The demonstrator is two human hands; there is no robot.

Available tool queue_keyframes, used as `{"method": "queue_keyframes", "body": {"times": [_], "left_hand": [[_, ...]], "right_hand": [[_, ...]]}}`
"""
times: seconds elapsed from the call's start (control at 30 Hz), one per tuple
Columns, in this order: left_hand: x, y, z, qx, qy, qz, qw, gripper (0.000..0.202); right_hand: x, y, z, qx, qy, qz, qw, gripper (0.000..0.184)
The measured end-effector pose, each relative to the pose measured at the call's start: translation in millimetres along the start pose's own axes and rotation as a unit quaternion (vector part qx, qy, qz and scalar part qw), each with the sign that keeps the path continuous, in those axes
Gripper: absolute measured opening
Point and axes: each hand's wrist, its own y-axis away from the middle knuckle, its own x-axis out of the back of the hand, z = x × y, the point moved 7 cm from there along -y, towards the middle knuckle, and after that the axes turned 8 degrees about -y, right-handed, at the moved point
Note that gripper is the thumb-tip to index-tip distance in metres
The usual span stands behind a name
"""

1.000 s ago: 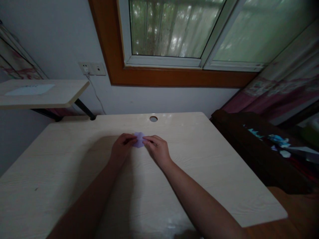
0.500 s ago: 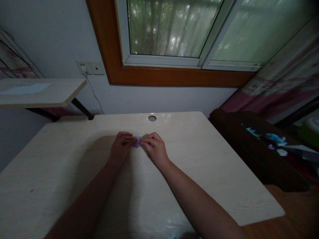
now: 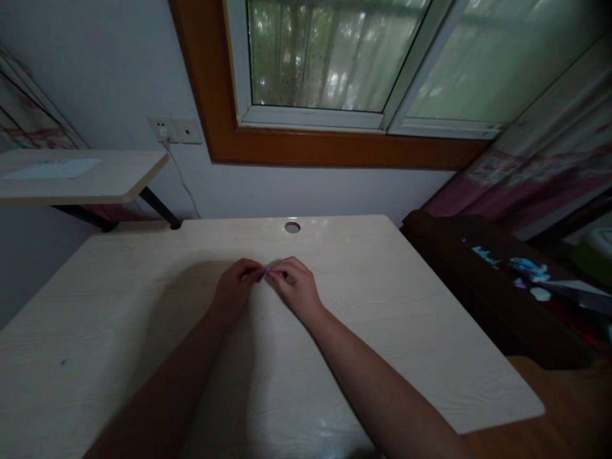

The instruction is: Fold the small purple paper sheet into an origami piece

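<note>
A small purple piece (image 3: 266, 272), thin and perhaps folded paper, is pinched between my two hands above the far middle of the pale wooden desk (image 3: 382, 344). My left hand (image 3: 234, 282) grips it from the left with thumb and fingertips together. From the right, my right hand (image 3: 297, 285) pinches its other side, thumb against the fingers. The fingertips nearly meet, so most of the piece is hidden and its exact shape cannot be made out.
A round cable hole (image 3: 292, 227) lies near the desk's back edge. At the left stands a raised shelf (image 3: 109, 185) on black legs, with a paper sheet (image 3: 52, 169) on it. A dark wooden cabinet (image 3: 459, 274) with assorted items is beyond the right edge.
My left fingers have closed in over the purple piece, which showed more broadly before and now appears as a narrow sliver. My right hand has stayed nearly in place.
</note>
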Motion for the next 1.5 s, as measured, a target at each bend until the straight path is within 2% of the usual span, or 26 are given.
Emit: {"method": "queue_keyframes", "body": {"times": [0.1,0.37,0.67,1.07,1.5], "left_hand": [[0.0,1,3,-0.006,-0.021,0.006,1.0,0.016],[-1.0,3,15,-0.08,-0.086,0.003,0.993,0.012],[-0.3,2,15,-0.055,-0.072,0.012,0.996,0.012],[0.1,2,10,-0.052,-0.068,0.015,0.996,0.016],[-7.4,4,6,-0.027,-0.018,-0.016,0.999,0.024]], "right_hand": [[0,1,-1,0.001,0.004,-0.01,1.0,0.009],[-1,2,-1,0.0,0.02,-0.027,0.999,0.008],[-4,0,4,-0.015,0.032,-0.042,0.998,0.007],[0,-2,2,-0.008,0.065,-0.021,0.998,0.011],[0,-2,4,-0.004,0.061,-0.016,0.998,0.009]]}}
